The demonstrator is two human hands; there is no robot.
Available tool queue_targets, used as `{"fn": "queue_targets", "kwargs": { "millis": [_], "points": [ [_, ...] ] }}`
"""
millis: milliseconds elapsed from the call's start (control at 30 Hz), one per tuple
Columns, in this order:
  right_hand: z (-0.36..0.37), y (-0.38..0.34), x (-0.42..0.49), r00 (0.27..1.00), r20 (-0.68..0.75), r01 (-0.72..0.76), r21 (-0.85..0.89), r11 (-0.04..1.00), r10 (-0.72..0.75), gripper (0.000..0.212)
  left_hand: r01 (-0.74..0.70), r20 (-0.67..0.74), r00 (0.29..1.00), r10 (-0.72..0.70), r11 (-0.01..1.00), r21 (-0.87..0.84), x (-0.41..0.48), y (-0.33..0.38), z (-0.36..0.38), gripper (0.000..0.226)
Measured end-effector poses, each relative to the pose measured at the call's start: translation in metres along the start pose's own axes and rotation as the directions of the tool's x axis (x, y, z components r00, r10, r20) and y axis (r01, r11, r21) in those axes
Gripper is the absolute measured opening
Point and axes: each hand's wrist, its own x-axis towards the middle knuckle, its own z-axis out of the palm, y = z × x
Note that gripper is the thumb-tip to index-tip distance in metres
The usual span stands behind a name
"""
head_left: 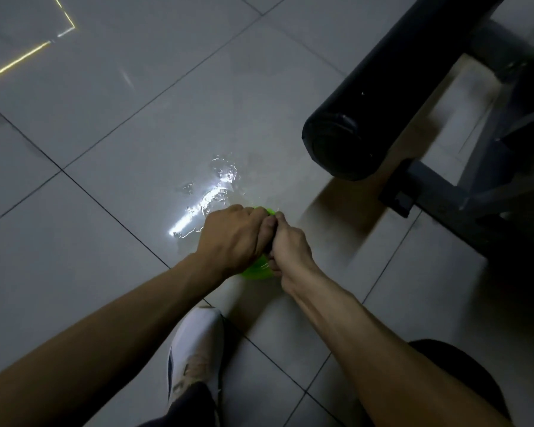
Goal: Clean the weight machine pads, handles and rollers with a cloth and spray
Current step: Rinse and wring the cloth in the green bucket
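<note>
Left hand (232, 238) and right hand (287, 246) both clench a green cloth (258, 270) above the puddle (211, 192), near the black roller (352, 127).

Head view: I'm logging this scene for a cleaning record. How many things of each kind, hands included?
Hands: 2 (left hand, right hand)
Green cloth: 1
Black roller pad: 1
White shoe: 1
Grey machine frame: 1
Water puddle: 1
Total: 7
</note>
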Motion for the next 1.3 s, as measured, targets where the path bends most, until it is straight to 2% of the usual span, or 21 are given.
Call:
{"fn": "queue_targets", "kwargs": {
  "millis": [100, 200, 267, 333, 400, 533, 600, 667, 767, 833, 1200, 1267, 1300],
  "points": [
    [-0.001, 0.006, 0.006, 0.988, -0.086, 0.111, -0.165, 0.980, -0.127, 0.063, 0.012, 0.046, 0.999, -0.013, 1.000, 0.022, 0.004, -0.001, 0.007, 0.040],
    [-0.001, 0.000, 0.013, 0.959, -0.051, 0.253, -0.281, 0.926, -0.278, 0.069, -0.043, 0.240, 0.971, 0.018, 0.994, 0.099, 0.009, -0.010, 0.011, 0.027],
    [0.001, -0.006, 0.017, 0.935, -0.050, 0.316, -0.337, 0.887, -0.351, 0.072, 0.013, 0.326, 0.945, -0.033, 0.998, 0.064, 0.016, -0.015, 0.008, 0.012],
    [0.002, -0.010, 0.021, 0.915, -0.066, 0.343, -0.390, 0.854, -0.398, 0.076, 0.033, 0.381, 0.924, -0.042, 0.999, 0.030, 0.025, -0.019, 0.005, 0.012],
    [0.003, -0.011, 0.023, 0.886, -0.057, 0.384, -0.464, 0.798, -0.459, 0.070, 0.129, 0.479, 0.873, -0.089, 0.990, -0.050, 0.030, -0.017, -0.005, 0.022],
    [0.001, -0.012, 0.022, 0.813, -0.026, 0.474, -0.550, 0.687, -0.582, 0.057, 0.362, 0.458, 0.860, -0.224, 0.900, -0.241, 0.029, -0.010, -0.011, 0.029],
    [-0.001, -0.015, 0.018, 0.778, -0.032, 0.504, -0.564, 0.654, -0.627, 0.065, 0.510, 0.471, 0.809, -0.351, 0.818, -0.266, 0.033, -0.002, -0.022, 0.042],
    [-0.004, -0.021, 0.015, 0.740, -0.030, 0.535, -0.580, 0.614, -0.672, 0.071, 0.599, 0.504, 0.766, -0.399, 0.729, -0.332, 0.037, 0.003, -0.029, 0.045],
    [-0.007, -0.028, 0.011, 0.645, 0.010, 0.584, -0.651, 0.485, -0.764, 0.071, 0.630, 0.550, 0.751, -0.365, 0.646, -0.431, 0.038, 0.006, -0.038, 0.042],
    [-0.009, -0.030, 0.006, 0.581, 0.030, 0.612, -0.675, 0.412, -0.814, 0.067, 0.686, 0.577, 0.712, -0.401, 0.572, -0.448, 0.038, 0.007, -0.042, 0.045],
    [-0.010, -0.038, -0.002, 0.406, 0.066, 0.634, -0.739, 0.229, -0.912, 0.066, 0.781, 0.706, 0.608, -0.363, 0.434, -0.449, 0.032, 0.006, -0.057, 0.052],
    [-0.010, -0.042, -0.004, 0.375, 0.059, 0.627, -0.751, 0.206, -0.925, 0.066, 0.781, 0.714, 0.609, -0.344, 0.413, -0.468, 0.033, 0.007, -0.061, 0.052],
    [-0.010, -0.045, -0.005, 0.363, 0.048, 0.630, -0.749, 0.207, -0.931, 0.065, 0.765, 0.693, 0.634, -0.344, 0.410, -0.496, 0.034, 0.008, -0.062, 0.052]
  ]
}}
